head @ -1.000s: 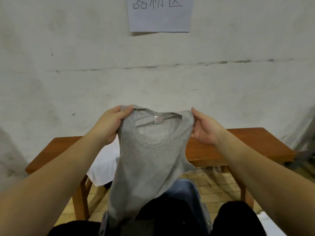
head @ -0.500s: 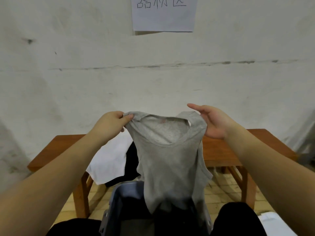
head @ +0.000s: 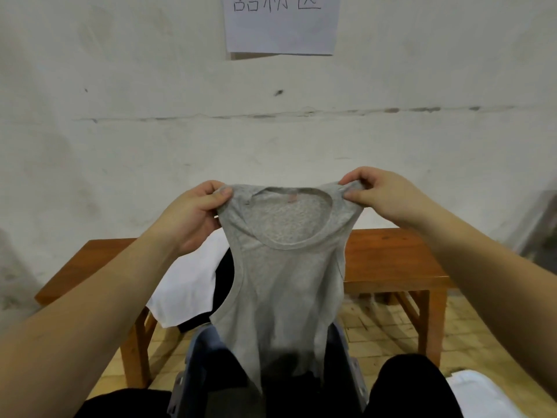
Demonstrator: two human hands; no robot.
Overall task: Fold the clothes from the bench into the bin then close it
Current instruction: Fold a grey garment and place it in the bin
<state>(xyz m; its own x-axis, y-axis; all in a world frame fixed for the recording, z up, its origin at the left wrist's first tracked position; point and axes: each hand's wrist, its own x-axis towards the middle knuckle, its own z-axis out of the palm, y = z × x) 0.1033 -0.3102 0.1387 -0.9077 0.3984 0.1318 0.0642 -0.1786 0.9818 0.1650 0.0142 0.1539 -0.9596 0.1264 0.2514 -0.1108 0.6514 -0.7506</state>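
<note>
A grey tank top (head: 286, 276) hangs spread out in front of me, its hem dangling into the open blue-grey bin (head: 199, 357) between my knees. My left hand (head: 196, 215) pinches its left shoulder strap. My right hand (head: 376, 196) pinches the right strap, thumb and fingers curled on the fabric. Behind the top, a white garment (head: 187, 285) and a black garment (head: 224, 279) lie on the wooden bench (head: 388, 257) and droop over its front edge. The bin's inside looks dark; its contents are mostly hidden by the top.
A white wall with a paper sign (head: 281, 24) stands right behind the bench. Yellowish tile floor (head: 388, 333) shows under the bench. Something white (head: 479, 393) lies by my right knee. My dark-trousered knees flank the bin.
My right hand, open at the collar half a second ago, now pinches the right strap. The top has been turned and pulled wide between both hands, and hangs flatter.
</note>
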